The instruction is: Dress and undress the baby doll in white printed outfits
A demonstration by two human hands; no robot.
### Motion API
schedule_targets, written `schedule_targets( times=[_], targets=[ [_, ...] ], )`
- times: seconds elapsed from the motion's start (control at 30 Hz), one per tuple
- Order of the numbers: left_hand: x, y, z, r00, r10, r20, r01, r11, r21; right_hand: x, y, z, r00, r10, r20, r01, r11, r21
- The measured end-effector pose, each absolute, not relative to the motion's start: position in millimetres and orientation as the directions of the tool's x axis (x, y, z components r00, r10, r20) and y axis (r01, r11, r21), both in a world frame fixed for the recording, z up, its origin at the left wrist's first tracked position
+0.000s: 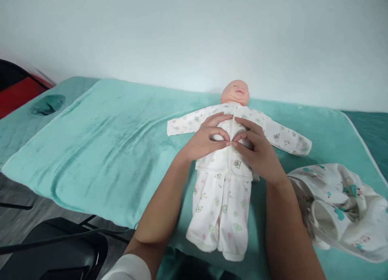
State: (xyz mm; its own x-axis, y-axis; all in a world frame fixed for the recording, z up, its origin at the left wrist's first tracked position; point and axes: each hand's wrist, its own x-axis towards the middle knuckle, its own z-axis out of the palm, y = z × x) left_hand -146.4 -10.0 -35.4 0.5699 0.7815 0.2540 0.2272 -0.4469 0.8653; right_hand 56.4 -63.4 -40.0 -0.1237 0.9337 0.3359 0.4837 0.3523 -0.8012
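Observation:
A baby doll (235, 93) lies on its back, dressed in a white patterned jacket (279, 136) with sleeves spread wide and matching pants (220, 211). Over the belly, my left hand (209, 136) pinches the jacket's front edge between thumb and fingertip. Opposite it, my right hand (257, 146) pinches the other front edge, and the two sets of fingertips meet at the middle seam. Any fastener under the fingertips is too small and covered to make out. Below my hands the jacket front hangs together down to its hem.
A teal cover (100, 150) with a few wrinkles is spread over the bed, which has a round hole (47, 105) at the left. A crumpled white printed cloth (342, 207) lies at the right. A black chair (54, 247) stands at the lower left; a white wall (188, 33) rises behind.

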Motion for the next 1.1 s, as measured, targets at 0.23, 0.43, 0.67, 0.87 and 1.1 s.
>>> schedule_targets(
  times=[0.23,0.43,0.67,0.87,1.1],
  targets=[
    [-144,-7,-40,0.535,0.78,0.324,0.161,-0.471,0.867,49,-62,-42,-0.067,0.913,0.403,0.494,0.381,-0.782],
    [-144,-7,-38,0.536,0.783,0.314,0.125,-0.442,0.888,44,-63,-43,0.007,0.91,0.415,0.478,0.361,-0.8],
    [-148,-5,-41,0.573,0.748,0.333,0.153,-0.498,0.854,47,-64,-42,0.03,0.938,0.345,0.388,0.308,-0.869],
    [-140,-9,-40,0.513,0.773,0.374,0.24,-0.547,0.802,47,-64,-39,0.013,0.939,0.344,0.403,0.31,-0.861],
    [-137,-9,-41,0.519,0.764,0.384,0.278,-0.576,0.769,51,-65,-39,-0.044,0.947,0.318,0.431,0.305,-0.849]
  ],
)
